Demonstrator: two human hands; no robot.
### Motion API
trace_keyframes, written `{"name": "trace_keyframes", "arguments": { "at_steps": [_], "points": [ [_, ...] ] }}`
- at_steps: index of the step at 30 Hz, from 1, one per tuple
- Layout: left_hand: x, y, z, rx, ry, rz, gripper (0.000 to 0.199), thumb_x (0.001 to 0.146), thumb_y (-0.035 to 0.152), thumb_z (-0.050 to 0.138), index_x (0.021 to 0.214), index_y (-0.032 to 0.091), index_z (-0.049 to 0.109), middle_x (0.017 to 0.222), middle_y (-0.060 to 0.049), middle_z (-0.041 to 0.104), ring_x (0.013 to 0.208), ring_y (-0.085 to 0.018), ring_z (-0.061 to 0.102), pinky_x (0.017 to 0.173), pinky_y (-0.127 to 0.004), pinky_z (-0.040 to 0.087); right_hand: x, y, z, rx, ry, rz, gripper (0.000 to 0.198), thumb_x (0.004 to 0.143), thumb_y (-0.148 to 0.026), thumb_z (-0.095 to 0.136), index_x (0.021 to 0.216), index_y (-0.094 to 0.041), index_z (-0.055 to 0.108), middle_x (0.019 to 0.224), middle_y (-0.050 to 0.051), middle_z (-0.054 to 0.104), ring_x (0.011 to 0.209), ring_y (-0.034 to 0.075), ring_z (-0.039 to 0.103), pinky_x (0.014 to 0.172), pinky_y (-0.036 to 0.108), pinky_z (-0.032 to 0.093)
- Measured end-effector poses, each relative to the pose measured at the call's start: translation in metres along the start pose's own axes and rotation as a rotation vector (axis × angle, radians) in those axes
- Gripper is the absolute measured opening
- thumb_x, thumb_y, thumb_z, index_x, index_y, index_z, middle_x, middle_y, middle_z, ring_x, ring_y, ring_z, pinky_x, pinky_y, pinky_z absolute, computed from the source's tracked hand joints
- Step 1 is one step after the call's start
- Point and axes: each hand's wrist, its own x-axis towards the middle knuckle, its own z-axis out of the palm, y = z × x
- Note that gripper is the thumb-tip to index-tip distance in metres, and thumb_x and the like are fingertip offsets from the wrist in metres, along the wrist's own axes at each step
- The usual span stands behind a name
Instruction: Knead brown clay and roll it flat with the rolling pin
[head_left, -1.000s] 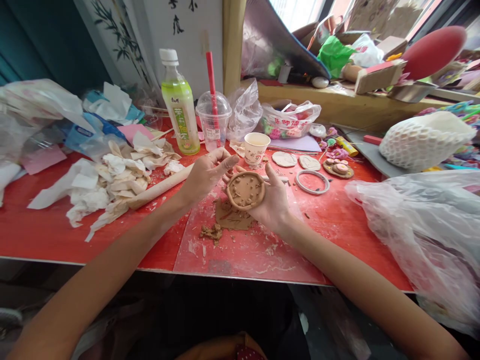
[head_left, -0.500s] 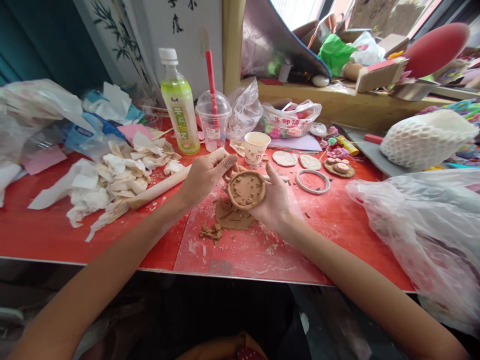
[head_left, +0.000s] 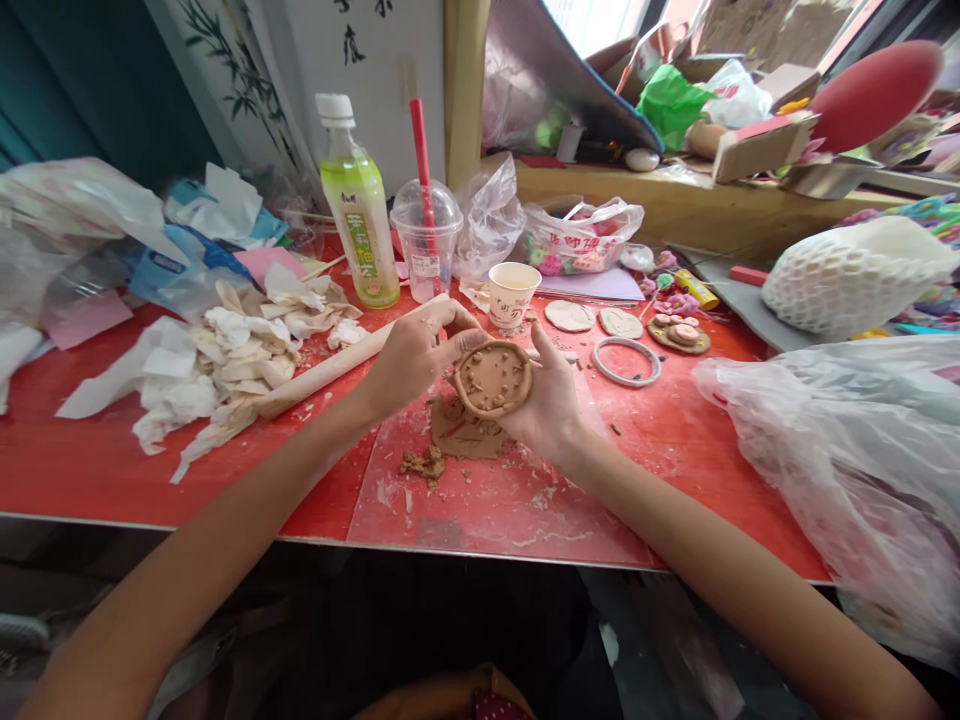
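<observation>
The step in hand looks to be work on the rim of the clay disc (head_left: 495, 383), which is held up above the bench (head_left: 172, 490), tilted so that its dotted face shows. The right hand (head_left: 549, 400) is clamped on the disc from the side and behind, its thumb raised clear of the dots. The left hand (head_left: 412, 358) has its thumb at the upper left of the rim, seemingly touching; whether its fingers close on the clay cannot be told. Any further pressing there would call for a light thumb and a steady right palm, as the soft rim could dent. Counted, there is one disc in the hands, with a single slab (head_left: 471, 442) below and one crumbly lump (head_left: 426, 464) beside it. Behind stand one paper cup (head_left: 514, 303), one bottle (head_left: 358, 225) and one plastic cup (head_left: 406, 242) with one straw (head_left: 421, 150). To the right lie two pale discs (head_left: 568, 317), one ring (head_left: 624, 380) and one ornament (head_left: 679, 333); one tube (head_left: 330, 375) lies left.
</observation>
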Motion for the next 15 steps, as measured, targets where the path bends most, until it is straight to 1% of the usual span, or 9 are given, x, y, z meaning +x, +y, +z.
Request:
{"name": "trace_keyframes", "arguments": {
  "at_steps": [2, 3, 6, 7, 8, 11, 12, 13, 15],
  "points": [
    [-0.0001, 0.0, 0.0001, 0.004, -0.027, -0.012, 0.034, 0.091, 0.039, 0.045, 0.068, 0.017, 0.058, 0.067, 0.0, 0.06, 0.062, -0.01, 0.054, 0.063, -0.024, 0.043, -0.0002, 0.0001, 0.0004, 0.016, 0.007, 0.004, 0.046, 0.078, -0.054, 0.044, 0.104, -0.02, 0.061, 0.087, 0.007, 0.069, 0.098, 0.026, 0.058, 0.085, 0.047, 0.042],
    [-0.0002, -0.0002, 0.0003, 0.01, -0.032, -0.008, 0.034, 0.09, 0.039, 0.046, 0.068, 0.017, 0.058, 0.066, 0.0, 0.06, 0.062, -0.01, 0.054, 0.063, -0.024, 0.043, -0.0004, 0.0001, 0.0007, 0.021, 0.011, 0.006, 0.045, 0.079, -0.054, 0.044, 0.103, -0.02, 0.061, 0.086, 0.007, 0.069, 0.098, 0.026, 0.058, 0.085, 0.047, 0.042],
    [-0.0001, -0.0008, 0.001, 0.034, -0.013, 0.039, 0.017, 0.083, 0.034, 0.059, 0.081, 0.017, 0.061, 0.078, -0.001, 0.064, 0.072, -0.012, 0.057, 0.066, -0.024, 0.043, -0.0006, -0.0001, 0.0011, 0.014, 0.02, 0.008, 0.044, 0.078, -0.054, 0.044, 0.099, -0.019, 0.062, 0.084, 0.007, 0.069, 0.098, 0.027, 0.058, 0.085, 0.047, 0.042],
    [-0.0002, -0.0008, 0.0012, 0.036, -0.016, 0.053, 0.015, 0.082, 0.033, 0.06, 0.085, 0.018, 0.061, 0.082, -0.001, 0.064, 0.074, -0.012, 0.057, 0.067, -0.024, 0.043, -0.0006, -0.0002, 0.0011, 0.008, 0.018, 0.009, 0.044, 0.078, -0.055, 0.044, 0.098, -0.019, 0.062, 0.084, 0.008, 0.069, 0.098, 0.027, 0.058, 0.085, 0.047, 0.042],
    [-0.0002, -0.0007, 0.0012, 0.038, -0.033, 0.057, 0.015, 0.084, 0.033, 0.058, 0.085, 0.018, 0.062, 0.082, -0.002, 0.064, 0.073, -0.012, 0.057, 0.067, -0.024, 0.043, -0.0005, -0.0003, 0.001, 0.003, 0.015, 0.008, 0.045, 0.077, -0.055, 0.045, 0.097, -0.019, 0.062, 0.084, 0.008, 0.069, 0.099, 0.027, 0.058, 0.085, 0.047, 0.042],
    [-0.0008, -0.0002, 0.0013, 0.044, -0.1, 0.038, 0.03, 0.09, 0.036, 0.047, 0.073, 0.017, 0.061, 0.073, -0.001, 0.063, 0.066, -0.012, 0.056, 0.065, -0.025, 0.044, -0.0001, -0.0003, 0.0006, -0.011, -0.009, 0.005, 0.044, 0.075, -0.056, 0.047, 0.094, -0.02, 0.063, 0.084, 0.008, 0.069, 0.1, 0.027, 0.057, 0.085, 0.047, 0.042],
    [-0.001, -0.0002, 0.0014, 0.047, -0.106, 0.041, 0.029, 0.09, 0.036, 0.048, 0.073, 0.017, 0.061, 0.073, -0.001, 0.063, 0.068, -0.012, 0.057, 0.067, -0.026, 0.044, -0.0001, -0.0003, 0.0007, -0.015, -0.015, 0.003, 0.043, 0.075, -0.057, 0.047, 0.092, -0.02, 0.063, 0.084, 0.008, 0.068, 0.1, 0.028, 0.057, 0.085, 0.047, 0.042],
    [-0.0013, -0.0002, 0.0015, 0.049, -0.101, 0.053, 0.023, 0.088, 0.034, 0.051, 0.076, 0.018, 0.062, 0.077, -0.001, 0.064, 0.072, -0.013, 0.058, 0.069, -0.026, 0.045, -0.0002, -0.0003, 0.0009, -0.017, -0.016, 0.001, 0.042, 0.075, -0.057, 0.047, 0.089, -0.02, 0.063, 0.083, 0.008, 0.068, 0.1, 0.028, 0.057, 0.085, 0.047, 0.042],
    [-0.0016, -0.0003, 0.002, 0.044, -0.088, 0.082, 0.011, 0.084, 0.028, 0.057, 0.088, 0.019, 0.063, 0.09, -0.002, 0.066, 0.085, -0.014, 0.06, 0.076, -0.026, 0.045, -0.0005, -0.0001, 0.0014, -0.021, -0.006, -0.002, 0.042, 0.075, -0.057, 0.047, 0.083, -0.02, 0.062, 0.082, 0.008, 0.068, 0.1, 0.028, 0.057, 0.084, 0.046, 0.042]
  ]
}}
